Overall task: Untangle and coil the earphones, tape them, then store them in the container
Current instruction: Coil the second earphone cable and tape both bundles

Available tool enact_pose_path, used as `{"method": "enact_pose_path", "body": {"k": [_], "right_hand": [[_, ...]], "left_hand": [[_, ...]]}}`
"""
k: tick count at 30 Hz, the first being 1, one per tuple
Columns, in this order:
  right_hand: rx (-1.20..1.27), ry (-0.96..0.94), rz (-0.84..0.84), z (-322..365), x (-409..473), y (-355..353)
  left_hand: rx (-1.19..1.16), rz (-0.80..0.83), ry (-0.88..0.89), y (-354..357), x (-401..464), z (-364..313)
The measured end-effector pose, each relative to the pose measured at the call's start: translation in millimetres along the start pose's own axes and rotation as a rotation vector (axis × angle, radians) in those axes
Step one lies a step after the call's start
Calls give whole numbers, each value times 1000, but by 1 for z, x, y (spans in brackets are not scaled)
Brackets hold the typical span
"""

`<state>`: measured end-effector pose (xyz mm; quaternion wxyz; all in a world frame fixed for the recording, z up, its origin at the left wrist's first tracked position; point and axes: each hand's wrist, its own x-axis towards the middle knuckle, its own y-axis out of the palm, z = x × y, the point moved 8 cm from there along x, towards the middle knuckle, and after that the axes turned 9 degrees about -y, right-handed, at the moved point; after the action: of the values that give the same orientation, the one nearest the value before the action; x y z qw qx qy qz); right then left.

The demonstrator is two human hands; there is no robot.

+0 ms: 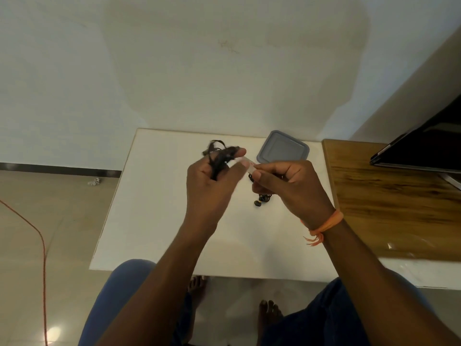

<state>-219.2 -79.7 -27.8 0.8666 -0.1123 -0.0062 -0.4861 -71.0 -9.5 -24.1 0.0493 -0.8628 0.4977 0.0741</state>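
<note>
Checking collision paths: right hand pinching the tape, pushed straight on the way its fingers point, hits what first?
Likely the left hand holding the coiled earphones: the right hand points left with the tape strip almost at the left thumb. Depth between them is unclear.

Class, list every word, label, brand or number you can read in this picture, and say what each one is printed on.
None can be read.
Grey container: no label visible.
Tape between left hand and right hand: clear, no print seen.
Earphones: blurred, no marking legible.
Dark screen: blank.
</note>
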Motion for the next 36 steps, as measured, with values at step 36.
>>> {"method": "enact_pose_path", "body": {"k": [36], "right_hand": [[-243, -27, 70, -6, -5, 5]], "left_hand": [[360, -36, 38, -2, 6, 18]]}}
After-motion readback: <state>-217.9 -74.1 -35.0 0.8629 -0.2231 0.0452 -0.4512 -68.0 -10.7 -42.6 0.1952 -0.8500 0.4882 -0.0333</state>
